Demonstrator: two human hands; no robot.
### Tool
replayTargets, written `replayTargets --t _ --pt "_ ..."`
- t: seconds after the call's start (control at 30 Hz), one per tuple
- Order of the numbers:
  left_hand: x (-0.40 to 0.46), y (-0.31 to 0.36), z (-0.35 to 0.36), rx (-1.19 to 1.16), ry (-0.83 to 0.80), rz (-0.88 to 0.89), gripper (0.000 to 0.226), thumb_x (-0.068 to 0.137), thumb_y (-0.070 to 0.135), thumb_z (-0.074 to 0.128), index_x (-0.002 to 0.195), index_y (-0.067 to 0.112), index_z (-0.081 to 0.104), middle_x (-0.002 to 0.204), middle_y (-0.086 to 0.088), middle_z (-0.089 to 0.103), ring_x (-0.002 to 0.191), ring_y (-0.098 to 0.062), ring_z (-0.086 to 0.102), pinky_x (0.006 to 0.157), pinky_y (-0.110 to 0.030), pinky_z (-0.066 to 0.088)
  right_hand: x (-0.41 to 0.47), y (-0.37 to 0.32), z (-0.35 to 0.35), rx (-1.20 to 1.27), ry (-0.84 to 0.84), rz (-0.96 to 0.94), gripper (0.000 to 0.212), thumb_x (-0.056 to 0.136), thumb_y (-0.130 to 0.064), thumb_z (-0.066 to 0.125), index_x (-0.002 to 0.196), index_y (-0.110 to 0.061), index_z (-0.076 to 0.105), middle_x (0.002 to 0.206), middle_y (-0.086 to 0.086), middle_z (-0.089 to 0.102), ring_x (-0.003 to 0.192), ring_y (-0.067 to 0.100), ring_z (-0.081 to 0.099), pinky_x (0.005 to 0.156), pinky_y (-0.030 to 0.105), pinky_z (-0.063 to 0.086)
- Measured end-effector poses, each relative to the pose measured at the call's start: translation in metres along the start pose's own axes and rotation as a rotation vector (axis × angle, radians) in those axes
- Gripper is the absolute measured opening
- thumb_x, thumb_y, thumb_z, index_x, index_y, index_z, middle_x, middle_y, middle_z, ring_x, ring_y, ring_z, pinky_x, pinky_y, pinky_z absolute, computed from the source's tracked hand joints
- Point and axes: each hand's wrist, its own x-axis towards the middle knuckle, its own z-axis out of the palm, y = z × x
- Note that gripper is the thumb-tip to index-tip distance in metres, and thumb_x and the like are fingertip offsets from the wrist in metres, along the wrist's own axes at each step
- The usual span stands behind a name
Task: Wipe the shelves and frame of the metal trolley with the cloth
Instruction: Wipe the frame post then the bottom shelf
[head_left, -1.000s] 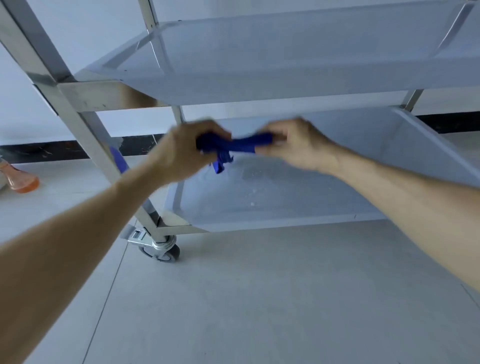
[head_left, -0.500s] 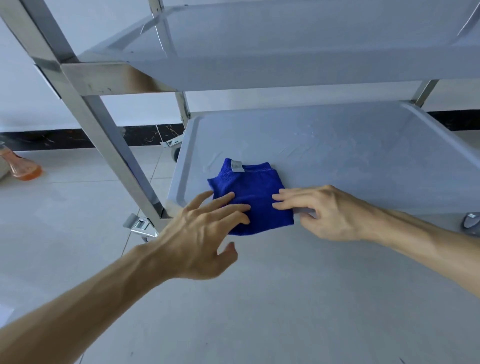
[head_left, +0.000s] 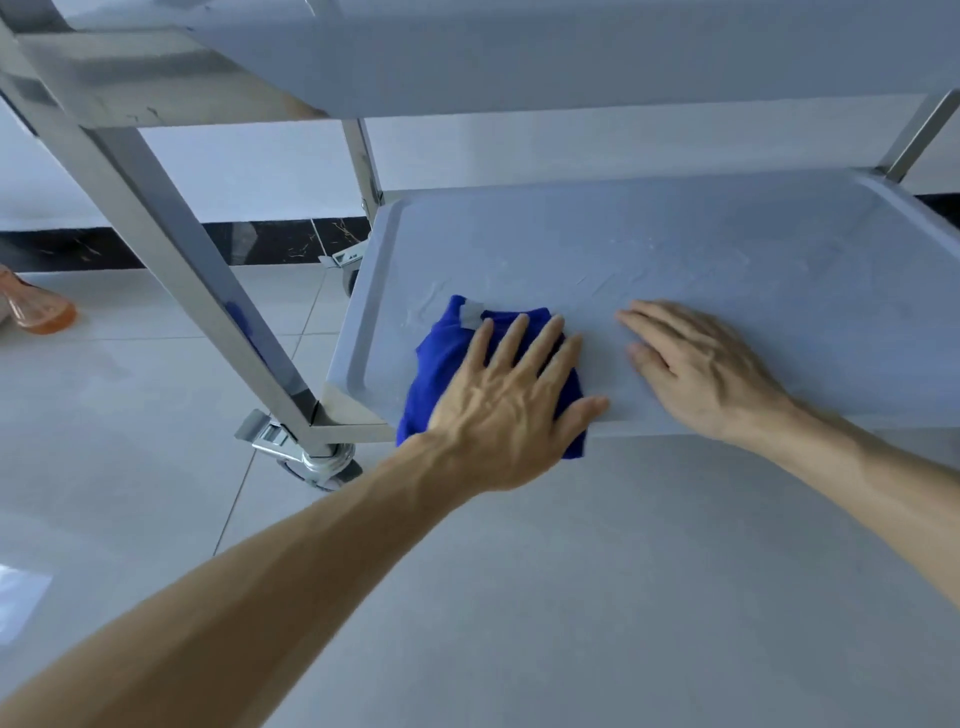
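The folded blue cloth (head_left: 439, 358) lies on the front left part of the trolley's bottom shelf (head_left: 675, 260), hanging slightly over the front rim. My left hand (head_left: 511, 405) presses flat on it with straight, spread fingers. Just right of the cloth, my right hand (head_left: 696, 364) rests flat on the bare shelf, fingers straight and pointing left. The shelf surface shows wet streaks behind the hands. The shelf above (head_left: 519, 57) spans the top of the view. A slanted metal frame post (head_left: 171, 249) runs down to the front left corner.
A caster wheel with a brake (head_left: 311, 460) sits under the front left corner. An orange bottle (head_left: 39, 312) lies on the tiled floor at far left. A white wall with a dark skirting strip runs behind the trolley.
Both hands held the cloth bunched in the air, then laid it folded on the shelf. My left hand has now moved onto the cloth and my right hand has slid off to its right.
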Motion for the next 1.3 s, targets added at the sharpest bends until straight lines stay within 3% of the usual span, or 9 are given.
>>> replayTargets --t 0.2,0.3,0.43,0.63,0.77,0.9,1.0,1.13,1.3 --pt "-0.051 -0.089 -0.003 -0.169 0.249 -0.263 0.069 0.091 0.066 0.033 0.127 0.01 0.053 0.128 -0.008 0.055 0.116 -0.027 0.053 0.096 -0.037 0.041 -0.003 -0.004 0.002 -0.021 0.041 -0.004 0.051 0.098 -0.03 0.039 0.142 -0.007 0.055 0.15 0.01 0.05 0.141 0.03 0.045 0.114 0.044 0.03" --pt "-0.046 -0.082 0.0 -0.124 0.281 -0.253 0.063 0.097 0.055 0.03 0.113 0.002 0.06 0.115 -0.014 0.063 0.113 -0.035 0.057 0.106 -0.043 0.039 -0.003 -0.012 0.004 -0.044 0.046 -0.006 0.056 0.096 -0.032 0.034 0.141 -0.008 0.055 0.15 0.009 0.051 0.141 0.028 0.045 0.114 0.044 0.031" --pt "-0.029 -0.033 0.0 -0.058 0.183 -0.152 0.073 0.099 0.053 0.018 0.138 0.001 0.051 0.147 -0.014 0.049 0.144 -0.033 0.035 0.123 -0.042 0.016 -0.004 -0.014 0.003 -0.057 0.044 0.003 0.057 0.096 -0.032 0.033 0.143 -0.008 0.054 0.152 0.007 0.05 0.142 0.027 0.043 0.115 0.044 0.03" --pt "0.003 0.027 0.0 0.077 0.049 0.114 0.089 0.092 0.065 0.002 0.153 0.006 0.028 0.163 -0.009 0.023 0.15 -0.036 0.017 0.119 -0.06 0.009 -0.005 -0.011 0.002 -0.044 0.04 -0.008 0.042 0.105 -0.023 0.045 0.143 -0.007 0.053 0.152 0.009 0.049 0.143 0.028 0.043 0.116 0.046 0.029" --pt "-0.02 -0.028 -0.006 0.132 0.025 -0.032 0.082 0.089 0.071 -0.004 0.155 0.03 0.024 0.164 -0.007 0.017 0.148 -0.037 0.016 0.116 -0.059 0.013 -0.007 -0.008 0.002 -0.031 0.043 -0.008 0.043 0.104 -0.025 0.043 0.143 -0.009 0.053 0.152 0.008 0.049 0.143 0.028 0.043 0.116 0.045 0.029" --pt "-0.055 -0.083 -0.006 0.221 -0.109 -0.161 0.091 0.079 0.058 -0.038 0.152 0.037 0.012 0.167 -0.007 0.005 0.15 -0.039 0.003 0.113 -0.065 0.01 -0.006 -0.009 0.003 -0.033 0.03 -0.008 0.042 0.106 -0.024 0.044 0.146 -0.012 0.05 0.155 0.005 0.045 0.145 0.025 0.039 0.117 0.043 0.027" --pt "-0.064 -0.09 -0.008 0.104 -0.148 -0.234 0.089 0.08 0.066 -0.028 0.157 0.032 0.001 0.167 -0.007 -0.002 0.152 -0.033 -0.005 0.119 -0.06 0.001 -0.009 -0.01 0.007 -0.041 0.018 -0.001 0.045 0.106 -0.03 0.038 0.148 -0.014 0.048 0.156 0.003 0.044 0.147 0.023 0.036 0.118 0.041 0.024" --pt "-0.045 -0.103 -0.01 0.242 -0.194 -0.094 0.08 0.075 0.052 -0.043 0.142 0.041 0.0 0.166 -0.008 -0.003 0.149 -0.043 0.0 0.111 -0.069 0.014 -0.01 -0.015 0.007 -0.021 0.032 -0.008 0.058 0.096 -0.036 0.032 0.144 -0.011 0.052 0.152 0.005 0.048 0.144 0.027 0.041 0.117 0.044 0.029" --pt "0.048 -0.126 -0.007 0.08 -0.178 -0.365 0.073 0.089 0.063 -0.004 0.156 0.035 0.007 0.165 -0.007 0.008 0.15 -0.032 0.006 0.117 -0.062 0.006 -0.011 -0.015 0.009 -0.057 0.098 -0.046 0.053 0.097 -0.031 0.037 0.137 -0.006 0.06 0.144 0.009 0.057 0.135 0.033 0.052 0.11 0.051 0.04"
